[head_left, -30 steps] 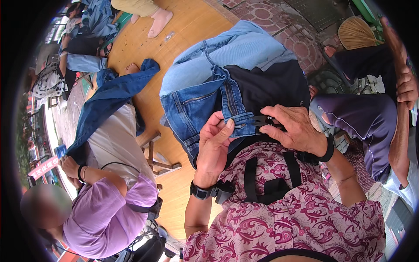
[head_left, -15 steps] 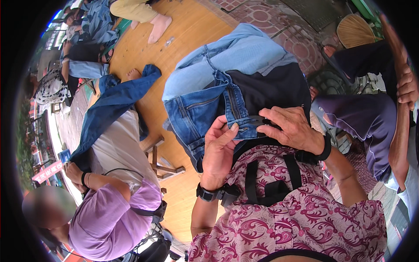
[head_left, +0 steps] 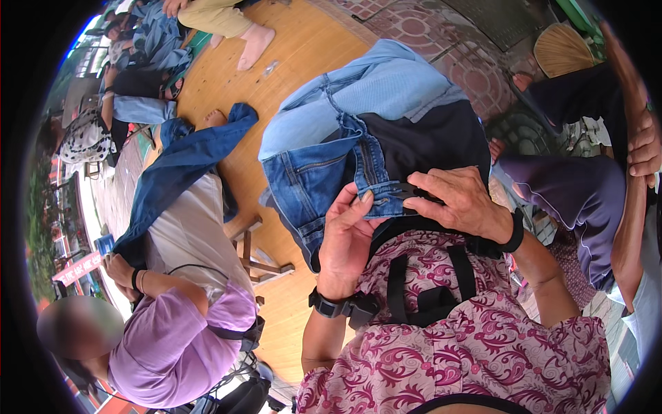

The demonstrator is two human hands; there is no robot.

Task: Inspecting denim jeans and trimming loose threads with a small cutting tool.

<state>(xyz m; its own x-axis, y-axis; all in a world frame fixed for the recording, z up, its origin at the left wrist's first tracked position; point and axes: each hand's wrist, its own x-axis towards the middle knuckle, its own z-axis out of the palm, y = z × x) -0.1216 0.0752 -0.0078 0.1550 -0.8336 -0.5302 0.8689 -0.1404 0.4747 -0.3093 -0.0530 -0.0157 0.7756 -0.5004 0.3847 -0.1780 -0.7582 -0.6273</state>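
A pair of blue jeans (head_left: 324, 165) lies bunched over my lap, its lighter inside (head_left: 386, 90) turned up at the far end. My left hand (head_left: 345, 234) pinches the waistband edge from below. My right hand (head_left: 458, 200) presses down on the same edge, with a small dark tool under its fingers that I cannot make out. A black cloth (head_left: 427, 141) lies under the denim by my right hand. A black band sits on each wrist.
A person in a purple shirt (head_left: 176, 338) sits at my left, holding dark blue jeans (head_left: 179, 165) over a wooden stool (head_left: 258, 259). Another person's arm (head_left: 638, 172) and purple trousers (head_left: 572, 200) are at my right. Wooden floor (head_left: 303, 55) lies beyond.
My hands have stayed on the waistband with only small finger shifts. The view has tilted slightly. The person at my left has drawn the dark jeans a little nearer.
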